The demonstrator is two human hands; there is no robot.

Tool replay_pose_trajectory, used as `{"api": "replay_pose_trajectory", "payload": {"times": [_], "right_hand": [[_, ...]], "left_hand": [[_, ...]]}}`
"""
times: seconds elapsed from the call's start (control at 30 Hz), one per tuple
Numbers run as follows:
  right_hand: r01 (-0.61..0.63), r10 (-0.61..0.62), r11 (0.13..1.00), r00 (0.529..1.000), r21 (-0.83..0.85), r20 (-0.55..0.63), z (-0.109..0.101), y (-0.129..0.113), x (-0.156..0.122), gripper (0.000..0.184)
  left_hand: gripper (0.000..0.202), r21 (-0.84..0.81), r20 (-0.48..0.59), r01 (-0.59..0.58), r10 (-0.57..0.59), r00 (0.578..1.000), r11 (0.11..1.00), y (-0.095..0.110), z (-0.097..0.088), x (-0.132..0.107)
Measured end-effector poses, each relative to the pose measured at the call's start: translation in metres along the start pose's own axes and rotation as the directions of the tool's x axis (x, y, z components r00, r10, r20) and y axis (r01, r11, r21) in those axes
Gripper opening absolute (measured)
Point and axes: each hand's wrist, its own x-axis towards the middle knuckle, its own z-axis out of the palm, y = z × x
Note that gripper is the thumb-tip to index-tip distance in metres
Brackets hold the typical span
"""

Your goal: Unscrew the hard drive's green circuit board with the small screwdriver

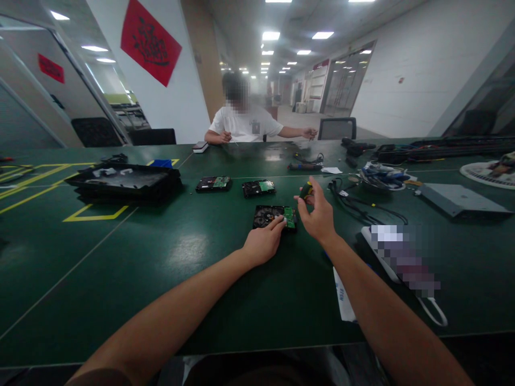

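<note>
A black hard drive [269, 216] with a green circuit board lies on the green table [161, 257] in front of me. My left hand [263, 242] rests on its near edge, fingers curled against the board. Just right of the drive, my right hand [317, 212] is closed around a small screwdriver [306, 189] with a black and yellow handle, held upright above the drive's right end. Two more hard drives [213, 184] [258, 187] lie farther back.
A black tray stack [124, 182] sits at the left inside yellow floor-style markings. Cables [362, 201], a grey flat box [458, 198] and tools lie at the right. A person in a white shirt [245, 124] sits across the table. Papers [344, 300] lie near my right forearm.
</note>
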Motion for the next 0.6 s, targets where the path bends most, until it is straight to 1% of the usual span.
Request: {"api": "replay_pose_trajectory", "payload": {"times": [0.17,0.33,0.5,0.6], "right_hand": [[0.015,-0.017,0.999,1.0,-0.049,-0.023,-0.0018,0.0012,0.0001,0.067],[0.024,-0.024,0.999,1.0,-0.023,0.008,-0.0007,-0.0001,-0.0004,0.066],[0.025,-0.027,0.997,0.999,-0.072,-0.03,-0.0003,-0.0006,-0.0004,0.065],[0.029,-0.031,0.998,0.999,-0.062,-0.02,-0.0003,-0.0011,-0.0003,0.063]], "left_hand": [[0.054,-0.005,-0.007,-0.001,0.001,1.0,1.0,0.0004,-0.0009,0.0],[0.053,-0.007,-0.009,-0.009,0.009,1.0,1.0,0.0,0.0007,-0.0001],[0.053,-0.008,-0.022,-0.019,0.018,1.0,1.0,-0.0001,0.0016,-0.0004],[0.052,-0.009,-0.023,-0.012,0.012,1.0,1.0,-0.0001,0.0018,-0.0004]]}}
